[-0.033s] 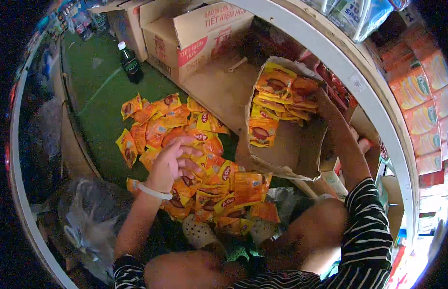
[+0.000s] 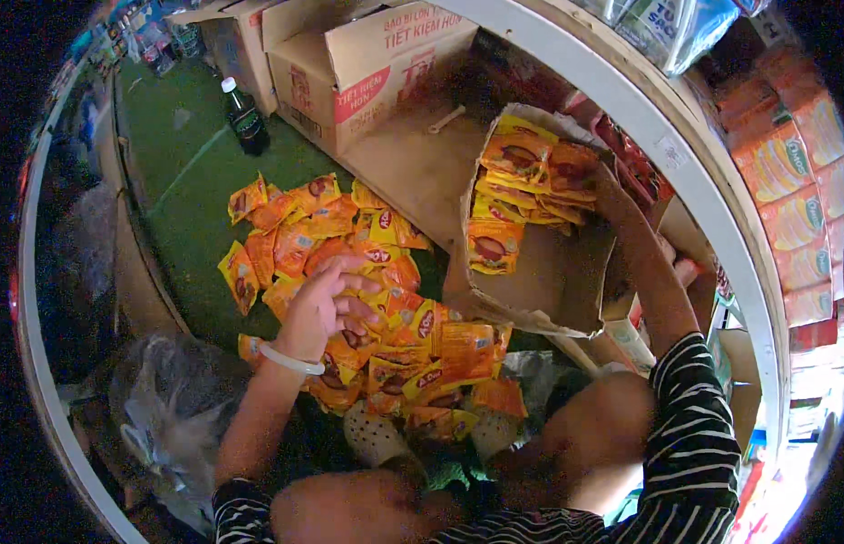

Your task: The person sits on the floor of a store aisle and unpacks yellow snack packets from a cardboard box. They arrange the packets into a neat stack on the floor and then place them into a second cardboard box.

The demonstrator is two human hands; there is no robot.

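Observation:
Over a heap of orange and yellow packets on the green floor, my left hand hovers or rests lightly with its fingers apart, holding nothing. A white bangle circles that wrist. To the right, a cut-down cardboard box has similar packets stacked along its far and left parts. My right hand reaches inside against the right edge of the stacked packets. Shadow and the packets hide its fingers, so its grip does not show.
A dark bottle with a white cap stands at the far left, near a large open carton. Flat cardboard lies beyond the heap. Clear plastic bags sit at the near left. A pale curved rail and stacked orange packs flank the right.

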